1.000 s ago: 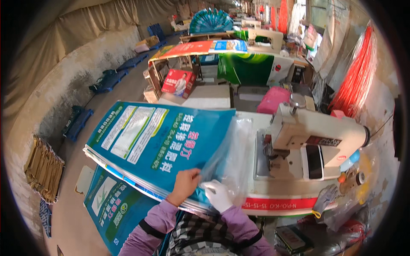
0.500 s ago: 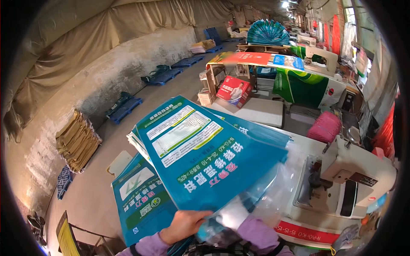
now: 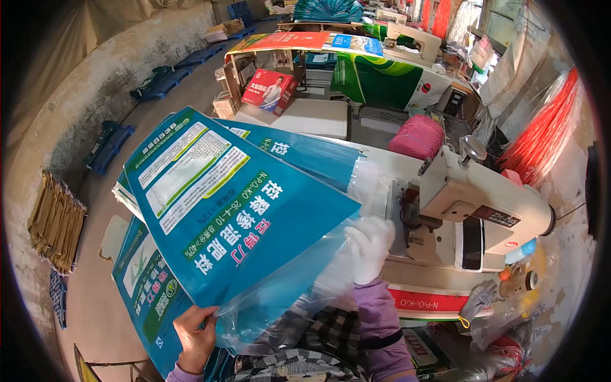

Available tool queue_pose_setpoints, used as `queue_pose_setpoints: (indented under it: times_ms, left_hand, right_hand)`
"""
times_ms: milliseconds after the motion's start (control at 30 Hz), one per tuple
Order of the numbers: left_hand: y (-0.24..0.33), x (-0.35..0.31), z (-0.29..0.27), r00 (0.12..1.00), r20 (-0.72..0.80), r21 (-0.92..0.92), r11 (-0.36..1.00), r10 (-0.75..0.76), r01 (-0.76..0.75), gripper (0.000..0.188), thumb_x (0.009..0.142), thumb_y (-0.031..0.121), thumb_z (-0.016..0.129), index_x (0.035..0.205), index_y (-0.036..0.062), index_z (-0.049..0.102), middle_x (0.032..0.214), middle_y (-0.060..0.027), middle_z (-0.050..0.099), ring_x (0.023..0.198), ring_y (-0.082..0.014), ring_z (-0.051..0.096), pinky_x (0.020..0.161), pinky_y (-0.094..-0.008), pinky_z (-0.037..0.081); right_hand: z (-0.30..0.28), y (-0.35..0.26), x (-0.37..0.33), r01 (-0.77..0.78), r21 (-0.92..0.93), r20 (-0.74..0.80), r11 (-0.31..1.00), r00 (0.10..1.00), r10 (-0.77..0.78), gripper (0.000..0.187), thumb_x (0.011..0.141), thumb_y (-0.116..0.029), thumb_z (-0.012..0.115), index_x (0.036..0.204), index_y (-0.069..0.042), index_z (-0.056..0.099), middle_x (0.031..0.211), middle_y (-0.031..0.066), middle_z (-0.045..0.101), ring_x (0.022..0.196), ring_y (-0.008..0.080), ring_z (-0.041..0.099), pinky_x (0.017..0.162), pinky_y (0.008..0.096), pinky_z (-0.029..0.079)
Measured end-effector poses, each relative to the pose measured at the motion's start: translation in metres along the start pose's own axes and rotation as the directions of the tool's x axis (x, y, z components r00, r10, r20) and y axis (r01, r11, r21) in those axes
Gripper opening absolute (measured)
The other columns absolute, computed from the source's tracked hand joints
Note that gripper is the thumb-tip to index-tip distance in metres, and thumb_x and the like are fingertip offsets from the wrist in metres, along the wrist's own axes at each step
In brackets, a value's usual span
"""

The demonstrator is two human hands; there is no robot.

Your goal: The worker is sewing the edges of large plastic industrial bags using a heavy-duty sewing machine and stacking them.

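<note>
Here the left (image 3: 195,334) and right hands (image 3: 369,248) pinch clear film (image 3: 283,309) on a teal bag (image 3: 245,204) lettered pink and white

Teal bags (image 3: 318,153), sewing machine (image 3: 474,194) on table (image 3: 436,278)

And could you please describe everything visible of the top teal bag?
The top teal bag looks like smooth plastic, with white panels and white and pink lettering. It lies askew over other teal bags, clear film extending from its near edge. The bare left hand pinches its near-left corner; the white-gloved right hand touches the film.
</note>
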State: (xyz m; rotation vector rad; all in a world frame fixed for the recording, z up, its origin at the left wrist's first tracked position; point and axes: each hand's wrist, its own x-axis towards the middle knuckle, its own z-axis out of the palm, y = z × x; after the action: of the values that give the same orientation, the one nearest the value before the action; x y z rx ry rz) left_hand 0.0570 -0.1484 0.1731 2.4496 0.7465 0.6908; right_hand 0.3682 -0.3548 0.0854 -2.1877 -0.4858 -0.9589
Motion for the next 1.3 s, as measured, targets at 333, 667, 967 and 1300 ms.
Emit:
queue_pose_setpoints:
  times_ms: [333, 667, 967, 1300]
  left_hand:
    - [-0.021, -0.031, -0.005, 0.981, 0.189, 0.186, 0.98, 0.036, -0.072, 0.03, 0.067, -0.007, 0.068, 0.094, 0.0064, 0.074, 0.068, -0.0125, 0.065, 0.058, -0.0275, 0.064, 0.054, -0.0379, 0.048]
    - [-0.029, 0.285, -0.033, 0.771, -0.479, 0.355, 0.896, 0.419, -0.267, 0.032, 0.087, 0.013, 0.054, 0.114, 0.011, 0.07, 0.111, -0.0142, 0.066, 0.11, -0.0312, 0.059, 0.1, -0.0401, 0.045]
    - [0.188, 0.289, 0.299, 0.323, 0.22, -0.52, 0.391, 0.92, -0.759, 0.031, 0.066, -0.011, 0.061, 0.087, 0.0077, 0.074, 0.085, -0.0115, 0.072, 0.077, -0.0322, 0.068, 0.069, -0.0365, 0.054]
    - [0.198, 0.233, 0.433, 0.483, 0.499, -0.81, 0.586, 0.72, -0.037, 0.024, 0.062, -0.02, 0.048, 0.063, -0.0027, 0.064, 0.065, -0.0089, 0.068, 0.065, -0.0152, 0.066, 0.062, -0.0261, 0.051]
  right_hand:
    - [0.011, 0.019, 0.049, 0.004, -0.11, 0.534, 0.994, 0.843, 0.055, 0.015, 0.073, -0.013, 0.07, 0.087, -0.008, 0.072, 0.09, 0.0146, 0.069, 0.077, 0.0263, 0.068, 0.065, 0.0369, 0.051]
    - [-0.062, -0.156, -0.018, 0.114, 0.856, 0.268, 0.504, 0.736, -0.622, 0.033, 0.078, -0.009, 0.061, 0.11, -0.004, 0.063, 0.083, 0.0075, 0.063, 0.07, 0.0241, 0.064, 0.058, 0.0364, 0.05]
    - [-0.128, 0.016, -0.17, -0.903, 0.429, 0.669, 0.019, 0.332, 0.665, 0.029, 0.09, -0.001, 0.055, 0.116, 0.007, 0.065, 0.099, 0.0106, 0.071, 0.09, 0.0139, 0.065, 0.086, 0.0266, 0.049]
    - [-0.176, 0.043, -0.181, -0.559, -0.018, 0.318, 0.829, 0.783, 0.535, 0.044, 0.075, 0.004, 0.059, 0.113, -0.014, 0.074, 0.069, 0.0137, 0.065, 0.056, 0.0314, 0.061, 0.056, 0.0359, 0.049]
